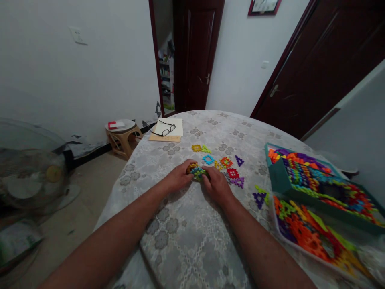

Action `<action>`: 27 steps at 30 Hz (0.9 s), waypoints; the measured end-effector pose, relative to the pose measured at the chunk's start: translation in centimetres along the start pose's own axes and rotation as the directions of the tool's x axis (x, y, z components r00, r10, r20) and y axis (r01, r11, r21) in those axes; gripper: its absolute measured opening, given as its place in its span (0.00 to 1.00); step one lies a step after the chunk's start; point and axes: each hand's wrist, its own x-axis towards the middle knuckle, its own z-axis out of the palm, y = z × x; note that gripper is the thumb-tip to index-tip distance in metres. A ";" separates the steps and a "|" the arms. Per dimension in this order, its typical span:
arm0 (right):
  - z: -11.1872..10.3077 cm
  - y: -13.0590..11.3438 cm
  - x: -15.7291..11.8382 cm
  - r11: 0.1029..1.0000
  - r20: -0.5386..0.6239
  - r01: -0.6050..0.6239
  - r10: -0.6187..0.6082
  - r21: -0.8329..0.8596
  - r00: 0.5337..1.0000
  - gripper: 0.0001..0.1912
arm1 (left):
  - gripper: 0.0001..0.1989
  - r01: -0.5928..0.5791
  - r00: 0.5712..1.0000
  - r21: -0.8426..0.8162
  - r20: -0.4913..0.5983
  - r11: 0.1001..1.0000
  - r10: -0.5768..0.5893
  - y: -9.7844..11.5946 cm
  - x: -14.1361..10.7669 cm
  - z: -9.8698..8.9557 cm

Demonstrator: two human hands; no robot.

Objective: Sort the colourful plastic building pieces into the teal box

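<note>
Both hands meet over the middle of the table around a small multicoloured assembly of plastic pieces point(197, 172). My left hand point(180, 176) grips its left end, where orange-yellow shows. The right end, green and blue, is between the thumb and fingers of my right hand point(215, 184). Just beyond lie a blue square piece point(208, 159), an orange-yellow one point(196, 148) and a green triangle point(205, 149). Near my right hand are a red square point(232, 173), an orange-green piece point(226, 162) and purple triangles point(239, 160).
On the right stand a teal box point(279, 176) and a clear tub point(275, 218) of colourful pieces. Glasses point(166, 131) lie on papers point(177, 123) at the table's far left. A stool point(128, 140) and a fan point(27, 176) stand left of the table.
</note>
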 end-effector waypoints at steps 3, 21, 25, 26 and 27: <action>-0.2 -0.1 -0.1 0.999 -0.025 -0.013 0.014 0.034 1.000 0.19 | 0.29 -0.006 0.999 0.006 -0.041 1.000 0.006 -0.5 -0.1 0.7; -1.0 -2.2 0.1 0.998 0.005 0.025 -0.025 0.059 1.000 0.12 | 0.11 0.070 0.993 -0.016 -0.097 0.997 -0.071 -0.1 -1.8 -0.4; -0.8 -1.8 0.1 0.997 -0.028 0.015 -0.013 0.081 1.000 0.15 | 0.19 0.052 0.995 -0.005 -0.087 0.999 -0.053 -0.4 -2.0 -0.1; -0.8 -1.7 0.0 0.996 -0.024 0.001 0.001 0.086 1.000 0.16 | 0.20 0.053 0.995 0.006 -0.089 0.999 -0.052 -0.4 -2.0 -0.1; -0.8 -1.6 0.0 0.996 -0.019 -0.010 0.012 0.093 1.000 0.15 | 0.21 0.053 0.995 0.017 -0.091 0.998 -0.051 -0.4 -2.0 -0.1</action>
